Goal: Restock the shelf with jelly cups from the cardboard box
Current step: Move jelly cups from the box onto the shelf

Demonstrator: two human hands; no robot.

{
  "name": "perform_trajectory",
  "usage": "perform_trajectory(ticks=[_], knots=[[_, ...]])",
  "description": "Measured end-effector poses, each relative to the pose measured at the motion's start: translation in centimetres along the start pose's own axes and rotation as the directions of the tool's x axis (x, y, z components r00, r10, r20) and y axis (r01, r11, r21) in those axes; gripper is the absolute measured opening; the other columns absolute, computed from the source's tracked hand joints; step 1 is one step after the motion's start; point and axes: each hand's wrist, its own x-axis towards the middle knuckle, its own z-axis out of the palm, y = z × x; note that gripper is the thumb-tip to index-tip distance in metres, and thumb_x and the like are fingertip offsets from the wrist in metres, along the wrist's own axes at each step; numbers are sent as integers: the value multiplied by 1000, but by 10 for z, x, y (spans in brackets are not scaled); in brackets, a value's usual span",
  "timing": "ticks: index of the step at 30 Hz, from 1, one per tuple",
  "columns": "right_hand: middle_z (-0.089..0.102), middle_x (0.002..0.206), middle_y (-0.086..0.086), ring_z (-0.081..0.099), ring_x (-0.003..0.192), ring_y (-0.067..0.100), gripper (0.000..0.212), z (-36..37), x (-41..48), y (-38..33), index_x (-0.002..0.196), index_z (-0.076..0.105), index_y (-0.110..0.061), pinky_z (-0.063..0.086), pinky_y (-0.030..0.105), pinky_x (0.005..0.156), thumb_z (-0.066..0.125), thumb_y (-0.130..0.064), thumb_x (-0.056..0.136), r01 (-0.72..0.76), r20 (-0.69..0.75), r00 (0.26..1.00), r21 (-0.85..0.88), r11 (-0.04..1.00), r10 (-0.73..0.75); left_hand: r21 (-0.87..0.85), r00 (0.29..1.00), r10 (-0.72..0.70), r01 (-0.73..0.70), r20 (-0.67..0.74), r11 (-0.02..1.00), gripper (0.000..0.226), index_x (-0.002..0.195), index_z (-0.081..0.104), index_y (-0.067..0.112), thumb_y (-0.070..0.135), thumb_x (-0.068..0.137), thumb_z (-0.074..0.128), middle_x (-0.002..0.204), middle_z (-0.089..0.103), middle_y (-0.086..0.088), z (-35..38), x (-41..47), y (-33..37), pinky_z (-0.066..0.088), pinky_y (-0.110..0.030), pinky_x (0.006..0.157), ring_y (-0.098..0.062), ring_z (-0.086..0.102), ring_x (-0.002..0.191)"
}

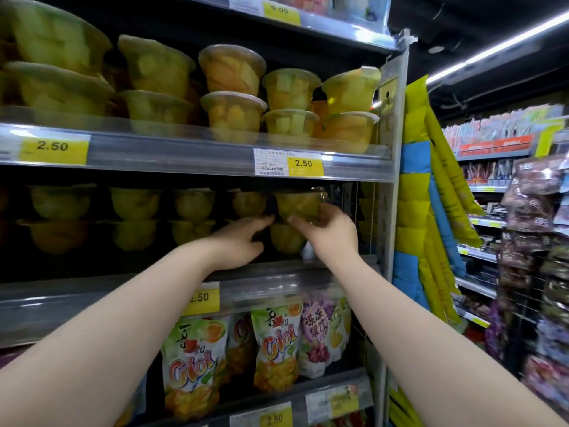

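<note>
The fingers (327,213) of the right hand (334,234) curl round a jelly cup (297,204) while the left hand (240,243) keeps its fingers (261,222) straight beside the cup's base, apparently steadying it atop a lower cup (286,238) at the right end of the shelf (277,280), matching the two-high stacks (192,215) to the left.

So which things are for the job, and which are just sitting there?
For the job: the jelly cup gripped by the right hand, the left hand reaching beside it, the stacked cups on the middle shelf. No cardboard box in view.
Just there: Cici pouches below, price tags, yellow and blue packs hanging at the side, snack bags across the aisle.
</note>
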Motion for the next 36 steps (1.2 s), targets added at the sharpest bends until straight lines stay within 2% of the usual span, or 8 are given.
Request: perform_trajectory(ticks=[3, 7, 11, 15, 19, 24, 29, 36], knots=[[70, 103, -6, 63, 101, 21, 26, 14, 11, -1, 92, 64, -35, 53, 38, 85, 69, -55, 75, -40, 24, 999, -138, 990, 44, 1, 999, 28, -28, -18, 1000, 59, 151, 24, 32, 14, 98, 42, 159, 19, 6, 1, 4, -3, 12, -21, 114, -13, 16, 146], [60, 126, 6, 42, 127, 30, 59, 23, 20, -6, 124, 57, -26, 43, 42, 98, 57, -65, 80, -110, 49, 989, -413, 904, 142, 21, 998, 59, -59, -24, 998, 58, 151, 25, 31, 13, 99, 40, 159, 20, 6, 1, 4, -3, 11, -20, 113, -13, 16, 145], [56, 130, 10, 40, 129, 31, 62, 22, 15, -9, 129, 52, -25, 42, 43, 100, 53, -66, 82, -111, 71, 985, -427, 897, 156, 16, 996, 80, -80, -34, 997, 57, 151, 25, 29, 13, 99, 41, 159, 20, 6, 0, 1, -2, 12, -19, 112, -12, 16, 145], [50, 139, 10, 41, 127, 31, 64, 9, -8, 0, 141, 43, -15, 40, 38, 97, 47, -55, 91, 148, 112, 988, -572, 807, -102, 38, 993, 82, -79, -84, 996, 55, 150, 29, 29, 16, 99, 43, 158, 23, 5, -1, -2, -1, 17, -20, 112, -13, 20, 144], [41, 149, 5, 40, 133, 25, 61, -4, -33, 8, 143, 43, -15, 38, 36, 102, 28, -42, 90, 432, 299, 902, -601, 672, -313, 137, 989, 129, -118, -76, 984, 52, 149, 32, 24, 16, 99, 41, 157, 24, 4, 0, -3, 3, 17, -19, 113, -13, 22, 144], [26, 158, 2, 24, 144, 17, 71, -9, -35, 0, 149, 32, -17, 25, 29, 111, 14, -42, 85, 457, 427, 879, -625, 633, -213, 240, 993, 111, -114, 24, 964, 54, 152, 22, 20, 17, 100, 38, 160, 13, 1, 2, 1, 8, 8, -24, 119, -13, 11, 147], [19, 159, 3, 19, 145, 20, 54, -7, -20, -4, 150, 29, -18, 23, 33, 112, 27, -38, 100, 405, 470, 879, -641, 652, -84, 296, 996, 46, -68, 79, 953, 54, 153, 16, 20, 20, 102, 34, 161, 6, 0, 4, 12, 20, 8, -24, 115, -16, 8, 148], [9, 161, 7, 19, 145, 27, 59, -4, 10, 1, 153, 18, -18, 22, 36, 112, 21, -45, 100, 375, 565, 821, -642, 669, 82, 323, 998, -11, -9, 59, 946, 51, 151, 26, 17, 16, 101, 35, 160, 19, -3, 9, 31, 30, 21, -21, 109, -19, 20, 145]])
